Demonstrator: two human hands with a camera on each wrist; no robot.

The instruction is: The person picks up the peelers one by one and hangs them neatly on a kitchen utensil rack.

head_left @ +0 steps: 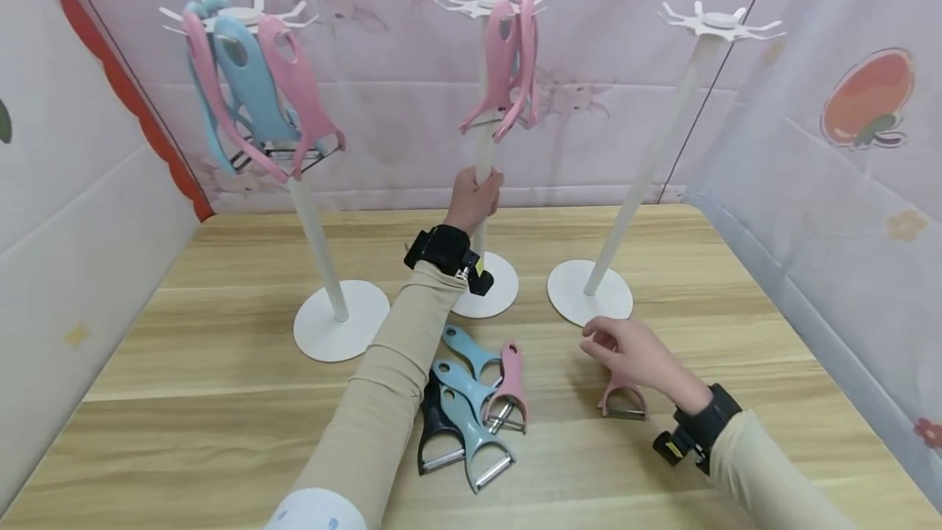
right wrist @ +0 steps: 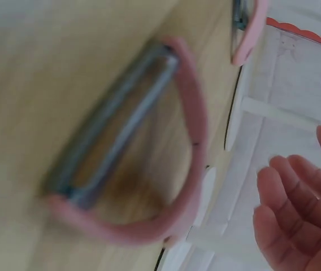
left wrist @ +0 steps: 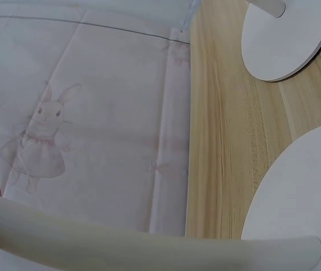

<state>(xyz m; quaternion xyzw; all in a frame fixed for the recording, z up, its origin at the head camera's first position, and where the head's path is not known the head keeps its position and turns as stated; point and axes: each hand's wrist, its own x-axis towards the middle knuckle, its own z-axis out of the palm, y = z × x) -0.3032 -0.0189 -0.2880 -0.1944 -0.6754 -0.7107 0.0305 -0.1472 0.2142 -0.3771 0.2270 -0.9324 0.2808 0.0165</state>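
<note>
My left hand (head_left: 474, 199) grips the white pole (head_left: 483, 150) of the middle stand, whose hooks carry pink peelers (head_left: 502, 56); a bit of blue shows behind them. Seen from the left wrist, that pole (left wrist: 121, 247) crosses the bottom, with only a bit of my fingers at the left edge. Over the table at right, my right hand (head_left: 636, 354) hovers with loosely bent fingers that hold nothing. Below it lies a pink peeler (head_left: 616, 393), its handle partly hidden by the hand; the right wrist view shows this peeler (right wrist: 197, 121) close up and blurred, apart from the fingers (right wrist: 279, 197).
Blue and pink peelers (head_left: 246, 76) hang on the left stand (head_left: 316, 244). The right stand (head_left: 648, 145) has a white hook top (head_left: 721, 21). A pile of blue, pink and black peelers (head_left: 471, 415) lies on the wooden table (head_left: 221, 399) between my arms.
</note>
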